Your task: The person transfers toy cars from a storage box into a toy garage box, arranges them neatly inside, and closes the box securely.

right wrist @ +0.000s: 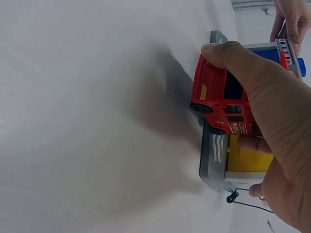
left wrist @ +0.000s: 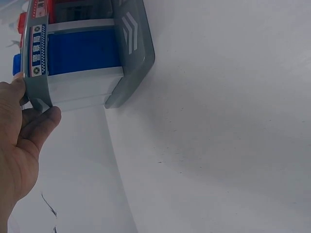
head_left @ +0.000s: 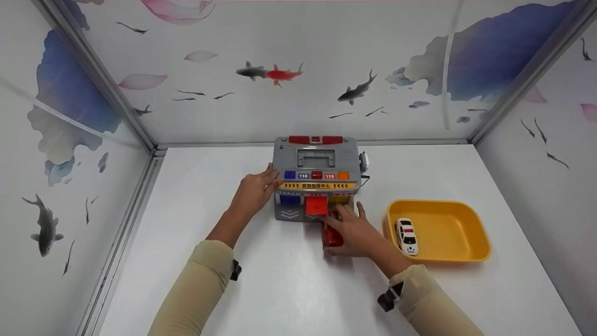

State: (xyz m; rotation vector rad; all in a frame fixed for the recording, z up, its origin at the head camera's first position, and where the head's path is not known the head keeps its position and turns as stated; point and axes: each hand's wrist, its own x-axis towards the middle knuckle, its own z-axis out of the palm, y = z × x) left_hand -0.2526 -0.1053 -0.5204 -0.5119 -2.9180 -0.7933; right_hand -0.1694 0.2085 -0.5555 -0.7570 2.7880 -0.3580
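A grey toy emergency garage [head_left: 285,161] stands against the back wall, with red lights on top and three bays in front. Its middle red door [head_left: 316,205] is swung up and outward. The blue door [left wrist: 82,52] and the yellow door [right wrist: 248,155] on either side are down. My left hand [head_left: 254,191] pinches the roof's left front edge between thumb and fingers. In front of the middle bay, my right hand [head_left: 357,231] grips a red toy fire truck [right wrist: 214,87] across its body. The truck's far end is hidden by the hand and the raised door.
To the right is a yellow tray [head_left: 466,254] with a white toy police car [head_left: 407,237] lying along its left side. A thin black cord [right wrist: 250,206] hangs from the garage's right side. Printed wall panels [head_left: 298,107] enclose the white table [head_left: 280,289].
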